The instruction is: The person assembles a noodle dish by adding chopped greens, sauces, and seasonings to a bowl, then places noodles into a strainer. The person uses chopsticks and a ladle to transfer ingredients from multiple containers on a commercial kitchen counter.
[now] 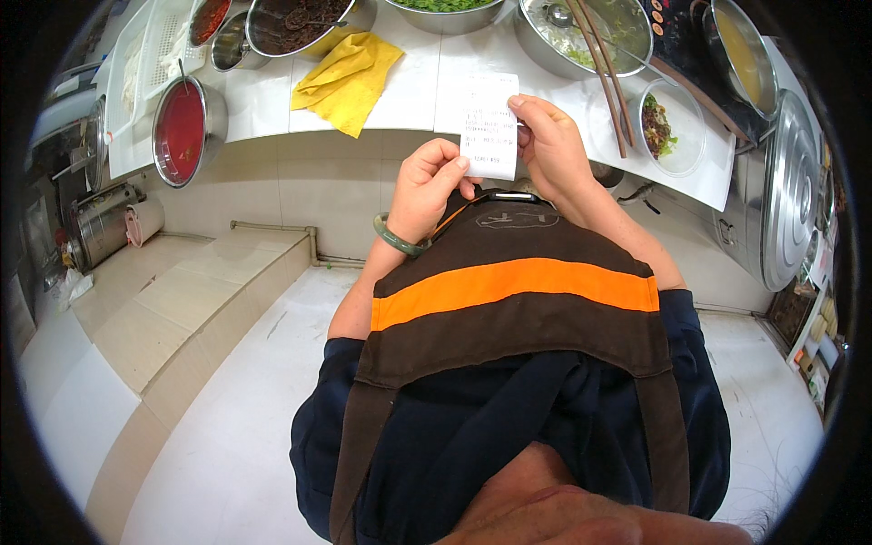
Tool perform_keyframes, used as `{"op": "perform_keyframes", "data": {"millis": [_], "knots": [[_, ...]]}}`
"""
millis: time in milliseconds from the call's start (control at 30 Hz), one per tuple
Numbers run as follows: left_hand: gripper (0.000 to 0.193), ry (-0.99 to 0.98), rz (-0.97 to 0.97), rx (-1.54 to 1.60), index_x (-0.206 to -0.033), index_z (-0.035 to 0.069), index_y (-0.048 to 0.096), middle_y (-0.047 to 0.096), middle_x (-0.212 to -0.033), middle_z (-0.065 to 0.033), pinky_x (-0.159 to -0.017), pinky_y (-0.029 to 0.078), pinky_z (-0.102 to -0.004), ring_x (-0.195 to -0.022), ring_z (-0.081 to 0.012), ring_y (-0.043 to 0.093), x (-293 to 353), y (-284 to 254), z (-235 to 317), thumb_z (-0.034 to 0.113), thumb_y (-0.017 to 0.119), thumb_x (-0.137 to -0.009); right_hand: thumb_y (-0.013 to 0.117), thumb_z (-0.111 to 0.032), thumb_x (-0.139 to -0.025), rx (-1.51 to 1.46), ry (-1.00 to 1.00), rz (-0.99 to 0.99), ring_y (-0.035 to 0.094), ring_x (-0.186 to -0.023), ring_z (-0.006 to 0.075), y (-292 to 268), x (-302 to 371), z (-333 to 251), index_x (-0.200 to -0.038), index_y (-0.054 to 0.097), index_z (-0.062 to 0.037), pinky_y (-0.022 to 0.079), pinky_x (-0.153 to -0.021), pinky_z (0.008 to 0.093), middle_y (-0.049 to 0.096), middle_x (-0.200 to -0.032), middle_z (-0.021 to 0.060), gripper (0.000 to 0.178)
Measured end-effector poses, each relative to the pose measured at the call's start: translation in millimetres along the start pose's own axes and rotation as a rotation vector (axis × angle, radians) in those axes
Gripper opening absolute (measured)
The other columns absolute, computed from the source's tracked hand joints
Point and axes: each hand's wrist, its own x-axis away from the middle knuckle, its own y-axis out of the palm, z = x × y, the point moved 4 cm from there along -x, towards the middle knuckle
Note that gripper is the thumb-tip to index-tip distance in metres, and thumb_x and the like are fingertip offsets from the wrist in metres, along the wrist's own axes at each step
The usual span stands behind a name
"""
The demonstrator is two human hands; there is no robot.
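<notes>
A small white printed paper slip (pixel 488 127) is held up in front of me, over the counter's near edge. My left hand (pixel 427 186) pinches its lower left corner between thumb and fingers. Higher up, my right hand (pixel 550 141) grips the slip's right edge, thumb on the front. A green bangle (pixel 398 234) circles my left wrist. To the left of the slip lies a crumpled yellow cloth (pixel 348 82). On the right stands a clear round bowl (pixel 683 136) with greens and dark sauce inside, and a pair of long brown chopsticks (pixel 610 77) reaches down beside it.
Along the white counter (pixel 413 118) stand a pot of red liquid (pixel 186 132), a bowl of dark sauce (pixel 300 23), a bowl of chopped greens (pixel 445 7) and a bowl of pale broth (pixel 586 36) with a ladle. A large lidded metal pot (pixel 786 191) is at the right.
</notes>
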Motion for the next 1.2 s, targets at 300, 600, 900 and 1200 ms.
{"op": "perform_keyframes", "data": {"millis": [300, 600, 900, 1200], "knots": [[0.006, 0.031, 0.029, -0.276, -0.087, 0.001, 0.054, 0.061, -0.079, -0.0051, -0.065, 0.046, -0.0225, -0.068, -0.0088, 0.056, -4.2, -7.6, -8.5, 0.006, 0.054, -0.09, 0.059, -0.016, -0.087, 0.009, -0.026, -0.041, 0.051, -0.072, 0.0064, -4.7, -7.0, 1.6, -0.099, 0.063, -0.0022, 0.04, -0.067, 0.0222, 0.061, -0.082, -0.0001, 0.019], [0.007, 0.181, 0.042, -0.441, -0.086, 0.002, 0.054, 0.054, -0.077, 0.0039, -0.063, 0.04, -0.0181, -0.069, -0.0022, 0.046, -16.0, -20.9, -17.6, 0.008, 0.057, -0.089, 0.062, -0.014, -0.085, 0.134, -0.009, -0.086, 0.055, -0.073, 0.007, -3.7, -14.0, 10.0, -0.094, 0.063, -0.0008, 0.044, -0.068, 0.0225, 0.063, -0.084, 0.0011, 0.016], [0.007, -0.028, 0.203, -0.459, -0.085, 0.002, 0.056, 0.056, -0.074, 0.0038, -0.059, 0.039, -0.018, -0.065, -0.002, 0.047, -51.4, -65.1, -72.3, 0.008, 0.058, -0.088, 0.06, -0.001, -0.083, 0.493, 0.132, -0.197, 0.058, -0.087, 0.0111, -26.8, -42.1, 68.4, -0.111, 0.056, 0.0046, 0.047, -0.079, 0.0238, 0.063, -0.098, 0.0058, 0.028], [0.02, 0.127, 0.172, -0.6, -0.099, -0.001, 0.056, 0.058, -0.067, -0.001, -0.055, 0.043, -0.0237, -0.059, -0.0076, 0.05, -130.1, -53.0, -74.6, 0.011, 0.063, -0.084, 0.057, 0.002, -0.083, 0.518, -0.222, 0.085, 0.058, -0.081, 0.011, -59.1, -88.0, 62.9, -0.117, 0.052, 0.0043, 0.047, -0.074, 0.0235, 0.062, -0.093, 0.0056, 0.034]]}}
